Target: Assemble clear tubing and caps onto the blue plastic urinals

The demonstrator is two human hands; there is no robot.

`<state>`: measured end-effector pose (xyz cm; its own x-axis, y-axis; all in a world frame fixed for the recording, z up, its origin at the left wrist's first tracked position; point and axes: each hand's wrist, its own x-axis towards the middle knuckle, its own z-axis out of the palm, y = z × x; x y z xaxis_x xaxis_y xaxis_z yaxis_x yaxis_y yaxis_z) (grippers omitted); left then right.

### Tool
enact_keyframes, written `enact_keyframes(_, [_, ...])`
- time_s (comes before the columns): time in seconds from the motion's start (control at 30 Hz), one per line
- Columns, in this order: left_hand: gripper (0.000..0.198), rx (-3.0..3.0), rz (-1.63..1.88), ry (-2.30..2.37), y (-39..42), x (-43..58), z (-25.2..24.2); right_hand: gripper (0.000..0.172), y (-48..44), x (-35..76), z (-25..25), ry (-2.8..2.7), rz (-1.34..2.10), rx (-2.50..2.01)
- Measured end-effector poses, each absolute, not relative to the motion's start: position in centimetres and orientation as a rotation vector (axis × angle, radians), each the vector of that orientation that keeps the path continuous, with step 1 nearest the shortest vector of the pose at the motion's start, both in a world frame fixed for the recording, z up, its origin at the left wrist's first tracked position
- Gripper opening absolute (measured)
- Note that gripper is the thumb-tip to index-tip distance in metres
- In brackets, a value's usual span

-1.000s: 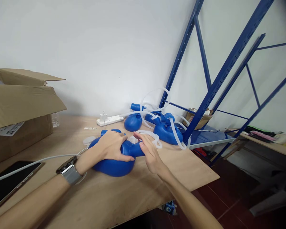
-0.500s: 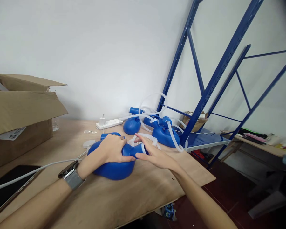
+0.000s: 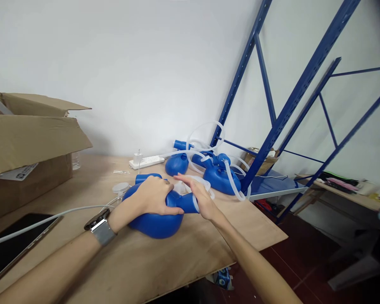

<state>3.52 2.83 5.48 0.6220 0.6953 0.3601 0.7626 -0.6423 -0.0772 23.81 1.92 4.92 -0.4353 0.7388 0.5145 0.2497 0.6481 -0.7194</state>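
A blue plastic urinal bottle (image 3: 158, 226) lies on the wooden table in front of me, its wide neck (image 3: 188, 203) pointing right. My left hand (image 3: 155, 195) is wrapped over the top of the bottle, thumb along the base of the neck. With fingers stretched out, my right hand (image 3: 202, 196) has its palm up against the white-rimmed mouth. Behind the bottle lie a blue cylindrical part (image 3: 147, 177) and a round clear-white cap (image 3: 120, 188). Coiled translucent tubing (image 3: 204, 182) lies just beyond my right hand.
Farther back are two more blue bottles (image 3: 176, 164) (image 3: 221, 179) with looping tubes. A power strip (image 3: 146, 162) lies by the wall. At left stand an open cardboard box (image 3: 34, 143) and a dark tablet-like device (image 3: 15, 240). A blue metal rack (image 3: 291, 109) rises at right.
My right hand has turned from thumb and fingers around the bottle's mouth to a flat palm against it. The bottle, with my left hand on it, has shifted slightly right.
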Motion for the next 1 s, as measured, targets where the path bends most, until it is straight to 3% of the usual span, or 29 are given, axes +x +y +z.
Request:
enact_keyframes(0.37, [0.082,-2.619,-0.452,-1.156,3.1,3.6,5.1,0.046,2.0,24.4,4.3,-2.163,0.504,-0.750])
enact_keyframes(0.6, [0.075,-2.712,-0.649,-1.038,2.8,3.7,5.2,0.043,0.3,24.7,4.4,-2.006,0.696,-0.854])
enact_keyframes(0.67, [0.078,-2.715,-0.758,-0.896,2.6,3.8,5.1,0.048,-1.2,25.9,4.2,-2.016,0.721,-0.801])
enact_keyframes(0.73, [0.083,-2.682,-0.818,-0.798,2.2,3.6,4.9,0.072,-2.7,27.4,3.9,-2.139,0.714,-0.674])
enact_keyframes(0.77, [0.086,-2.663,-0.824,-0.776,2.1,3.4,4.8,0.083,-3.4,28.1,3.7,-2.245,0.640,-0.626])
enact_keyframes(0.8, [0.087,-2.644,-0.814,-0.776,1.8,3.0,4.7,0.081,-4.0,28.7,3.6,-2.342,0.521,-0.600])
enact_keyframes(0.93, [0.072,-2.541,-0.669,-1.013,0.4,0.2,4.0,0.055,-5.4,29.2,4.4,-2.520,-0.022,-0.485])
enact_keyframes(1.0, [0.056,-2.474,-0.588,-1.224,-0.7,-1.5,3.7,0.057,-5.7,28.6,6.0,-2.509,-0.153,-0.440])
